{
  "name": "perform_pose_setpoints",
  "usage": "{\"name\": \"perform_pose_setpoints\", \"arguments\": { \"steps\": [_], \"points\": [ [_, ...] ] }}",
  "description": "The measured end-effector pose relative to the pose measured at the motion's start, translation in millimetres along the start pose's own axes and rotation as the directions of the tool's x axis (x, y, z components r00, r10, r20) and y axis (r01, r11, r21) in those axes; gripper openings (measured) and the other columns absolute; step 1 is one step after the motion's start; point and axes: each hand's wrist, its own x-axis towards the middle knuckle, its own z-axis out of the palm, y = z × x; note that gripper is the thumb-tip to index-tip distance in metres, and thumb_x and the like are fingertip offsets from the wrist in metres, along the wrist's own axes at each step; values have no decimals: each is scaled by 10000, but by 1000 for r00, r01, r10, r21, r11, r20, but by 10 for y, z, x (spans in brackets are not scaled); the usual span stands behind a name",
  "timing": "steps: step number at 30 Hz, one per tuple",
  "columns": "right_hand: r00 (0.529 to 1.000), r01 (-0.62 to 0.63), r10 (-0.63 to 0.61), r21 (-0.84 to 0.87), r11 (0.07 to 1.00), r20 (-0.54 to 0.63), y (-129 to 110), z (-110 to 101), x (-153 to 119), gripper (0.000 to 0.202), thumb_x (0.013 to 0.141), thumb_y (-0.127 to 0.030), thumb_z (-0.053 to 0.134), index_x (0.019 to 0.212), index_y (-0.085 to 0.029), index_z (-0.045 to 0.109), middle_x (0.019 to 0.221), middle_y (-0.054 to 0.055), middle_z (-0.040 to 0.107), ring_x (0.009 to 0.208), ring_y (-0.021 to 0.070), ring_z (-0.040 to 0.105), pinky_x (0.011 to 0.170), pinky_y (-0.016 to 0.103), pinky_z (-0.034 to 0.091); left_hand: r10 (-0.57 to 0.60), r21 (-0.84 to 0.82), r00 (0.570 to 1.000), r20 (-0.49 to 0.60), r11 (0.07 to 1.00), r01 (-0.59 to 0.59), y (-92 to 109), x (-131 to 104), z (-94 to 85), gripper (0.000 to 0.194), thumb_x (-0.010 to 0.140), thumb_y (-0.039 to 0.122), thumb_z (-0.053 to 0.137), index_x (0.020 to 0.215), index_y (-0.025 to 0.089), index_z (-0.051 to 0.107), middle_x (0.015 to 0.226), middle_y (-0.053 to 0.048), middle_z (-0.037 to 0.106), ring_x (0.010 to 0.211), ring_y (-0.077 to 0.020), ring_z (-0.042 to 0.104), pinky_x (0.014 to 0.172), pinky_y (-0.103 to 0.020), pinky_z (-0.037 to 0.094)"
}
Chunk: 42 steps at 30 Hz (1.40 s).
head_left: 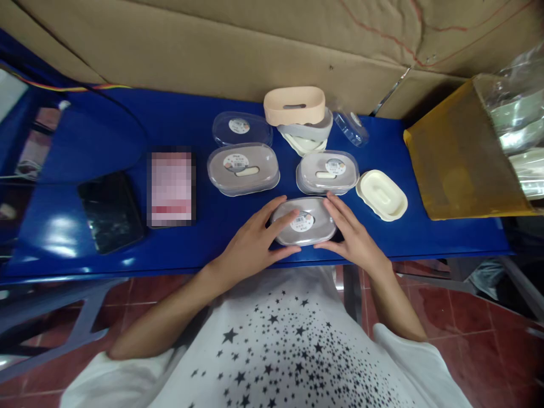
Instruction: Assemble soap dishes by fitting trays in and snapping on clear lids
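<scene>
Near the front edge of the blue table, a grey oval soap box with a transparent lid and a round label lies between my hands. My left hand grips its left end, with one finger resting over the lid by the label. At the right end, my right hand has its fingers on the far rim and its thumb at the near side. Just beyond are two more lidded grey soap boxes, one to the left and a smaller one to the right. A cream soap tray lies beside my right hand.
A peach soap box base sits on a grey base and cream pieces at the back. Loose transparent lids flank them. A black phone and a blurred pink item lie left; an open carton stands right.
</scene>
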Motion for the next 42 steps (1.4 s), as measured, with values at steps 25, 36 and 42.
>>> {"name": "perform_pose_setpoints", "arguments": {
  "steps": [25,36,42],
  "points": [
    [944,-318,284,-228,920,-169,-18,-498,-1381,209,1090,-431,660,1227,-375,808,1456,56,748,1220,383,760,968,639,545,121,23,989,83,992,-123,327,1497,749,712,1000,473,806,1596,177,551,1829,-308,173,1572,-536,458,1181,-716,492],
    [996,-32,14,-205,978,-88,-46,-349,-292,490,1110,-375,649,1594,-422,586,1581,22,684,1420,341,683,1139,620,561,288,-139,947,140,953,-270,196,1002,189,672,1089,568,641,1653,238,482,1733,-224,458,1617,-373,460,1278,-596,462],
    [992,29,-61,-279,960,-108,638,-1146,890,340,1109,-249,590,1381,-161,774,1511,126,732,1434,344,677,1252,558,494,204,185,953,223,951,-247,10,125,-176,399,1045,394,740,1406,238,672,1541,-182,623,1401,-386,623,1210,-630,492]
  ]
}}
